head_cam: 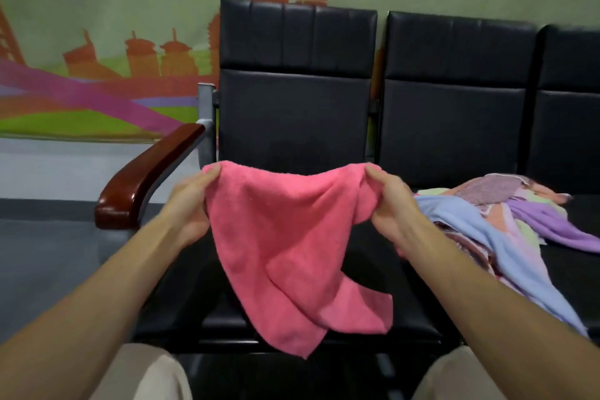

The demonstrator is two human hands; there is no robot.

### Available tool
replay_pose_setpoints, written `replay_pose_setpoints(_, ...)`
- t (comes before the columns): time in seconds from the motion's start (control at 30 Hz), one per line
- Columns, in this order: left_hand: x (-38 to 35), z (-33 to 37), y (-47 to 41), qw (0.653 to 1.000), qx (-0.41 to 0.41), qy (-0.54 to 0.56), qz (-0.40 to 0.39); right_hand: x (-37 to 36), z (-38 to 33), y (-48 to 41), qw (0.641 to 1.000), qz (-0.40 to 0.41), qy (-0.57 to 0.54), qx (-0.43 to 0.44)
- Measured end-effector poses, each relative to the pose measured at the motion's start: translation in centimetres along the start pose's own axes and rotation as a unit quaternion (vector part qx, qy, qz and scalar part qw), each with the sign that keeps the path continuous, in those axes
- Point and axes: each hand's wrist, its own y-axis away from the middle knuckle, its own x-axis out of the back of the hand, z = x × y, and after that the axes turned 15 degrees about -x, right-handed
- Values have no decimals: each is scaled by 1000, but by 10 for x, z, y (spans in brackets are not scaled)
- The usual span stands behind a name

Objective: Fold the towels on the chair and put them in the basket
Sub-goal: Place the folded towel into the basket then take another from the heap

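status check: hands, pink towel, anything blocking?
Left hand and right hand each pinch a top corner of the pink towel. Towel hangs unfolded over the chair seat. Towel pile waits on next seat. No basket in view.

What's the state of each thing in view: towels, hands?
pink towel, unfolded, held up by its top corners, hanging in front of the chair seat.
left hand, pinches the towel's top left corner.
right hand, grips the top right corner, with the cloth bunched there.
towel pile, unfolded, heaped loosely on the next seat to the right.
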Motion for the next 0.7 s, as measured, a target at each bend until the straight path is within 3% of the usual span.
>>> replay_pose_setpoints(0.1, -17, 52, -2, 998, -55, -13, -30, -16, -40, 29, 998, -28, -46, 25)
replay_pose_setpoints(0.27, -33, 131, 0, 992, -121, -32, -33, -36, -97, 80, 995, -33, -33, 84)
replay_pose_setpoints(0.37, -40, 168, 10, 987, -148, -52, -29, -43, -121, 104, 985, 41, 15, 169)
replay_pose_setpoints(0.47, -40, 192, 18, 978, -170, -120, -29, -40, -137, 121, 945, 131, 150, 259)
replay_pose_setpoints(0.57, -32, 204, 23, 939, -224, -258, -33, -35, -142, 136, 901, 167, 245, 315)
replay_pose_setpoints(0.7, -26, 209, 34, 871, -272, -408, -31, -30, -140, 139, 894, 198, 250, 314)
